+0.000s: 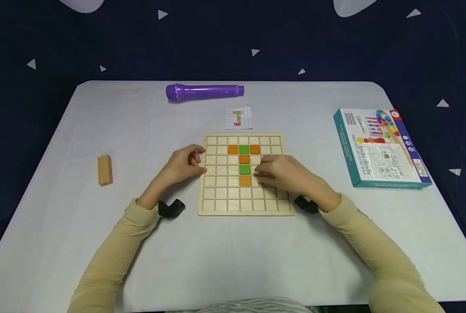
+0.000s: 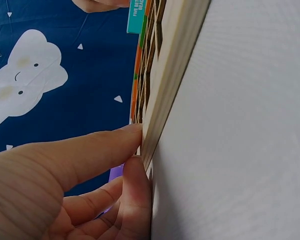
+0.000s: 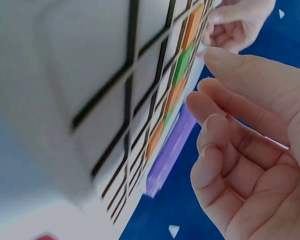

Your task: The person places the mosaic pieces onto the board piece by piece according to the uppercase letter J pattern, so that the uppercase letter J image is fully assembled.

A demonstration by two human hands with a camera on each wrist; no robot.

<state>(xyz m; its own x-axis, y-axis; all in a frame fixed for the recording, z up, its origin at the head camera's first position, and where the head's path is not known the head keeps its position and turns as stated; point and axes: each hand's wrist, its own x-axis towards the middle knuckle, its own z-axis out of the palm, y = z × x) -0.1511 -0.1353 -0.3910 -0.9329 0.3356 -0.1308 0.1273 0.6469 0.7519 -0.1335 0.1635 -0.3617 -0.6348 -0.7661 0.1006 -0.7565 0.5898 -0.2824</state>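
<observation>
A wooden grid board (image 1: 217, 214) lies on the table, bearing several square tiles. Three form a row: an orange tile (image 1: 233, 149), a green tile (image 1: 243, 149) and another orange tile (image 1: 255, 149). Below the middle runs a column of orange, green (image 1: 245, 169) and orange (image 1: 245, 180). My left hand (image 1: 183, 165) touches the board's left edge with thumb and index finger set apart along it. Over the board's right part hovers my right hand (image 1: 283, 174), beside the column. In the right wrist view its fingers (image 3: 210, 165) bend loosely, with nothing between thumb and fingertips.
Behind the board lies a small pattern card (image 1: 238, 118) showing a coloured hooked shape on a grid. A purple toy microphone (image 1: 205, 91) rests farther back. To the left stands a wooden block (image 1: 104, 170); at the right lies a boxed toy set (image 1: 385, 150).
</observation>
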